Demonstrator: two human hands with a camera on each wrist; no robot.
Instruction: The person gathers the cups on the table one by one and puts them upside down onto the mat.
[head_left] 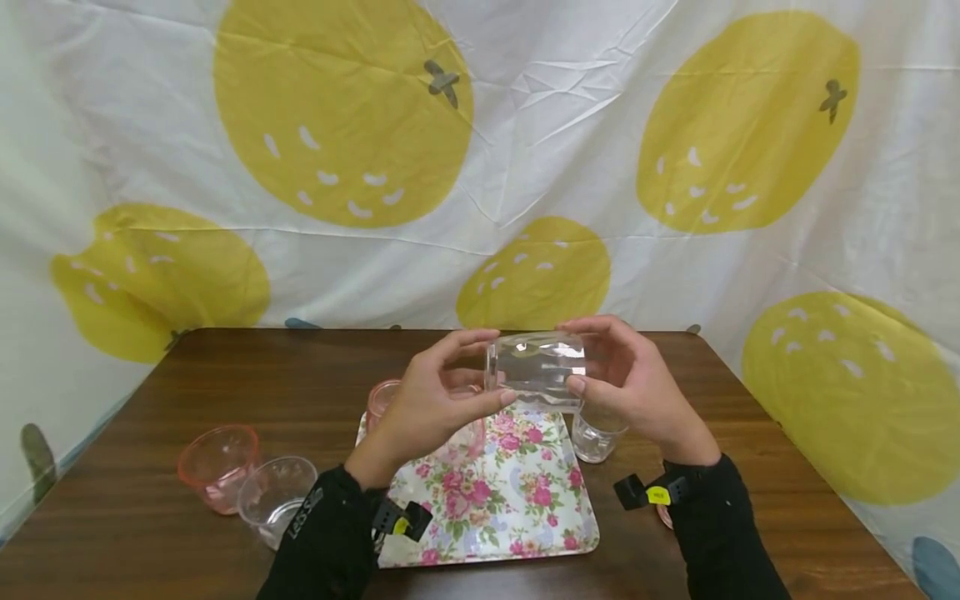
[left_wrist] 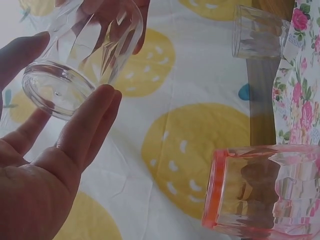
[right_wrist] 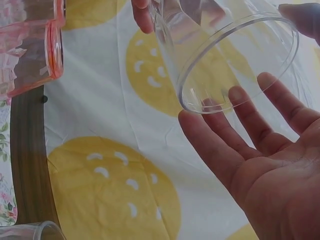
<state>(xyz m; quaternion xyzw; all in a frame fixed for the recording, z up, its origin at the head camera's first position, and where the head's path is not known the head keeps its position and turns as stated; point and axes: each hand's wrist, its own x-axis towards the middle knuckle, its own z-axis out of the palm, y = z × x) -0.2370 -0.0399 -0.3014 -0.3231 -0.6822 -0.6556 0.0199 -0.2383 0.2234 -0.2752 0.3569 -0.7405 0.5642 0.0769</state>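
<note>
A clear faceted plastic cup (head_left: pixel 536 371) lies sideways in the air above the tray, held between both hands. My left hand (head_left: pixel 438 404) grips its base end, thumb below and fingers above in the head view. At the mouth end, my right hand (head_left: pixel 633 387) holds the rim with thumb and fingertips. The left wrist view shows the thick round base (left_wrist: pixel 57 95) between thumb and fingers. In the right wrist view the wide rim (right_wrist: pixel 240 60) faces the spread fingers, and the cup looks see-through with nothing inside.
Beneath is a floral tray (head_left: pixel 517 554). Pink cups (head_left: pixel 381 398) stand upside down at its back left, partly hidden by my left hand. Another clear cup (head_left: pixel 596 437) stands by its right edge. Left on the table are a pink cup (head_left: pixel 217 475) and a clear cup (head_left: pixel 273 496).
</note>
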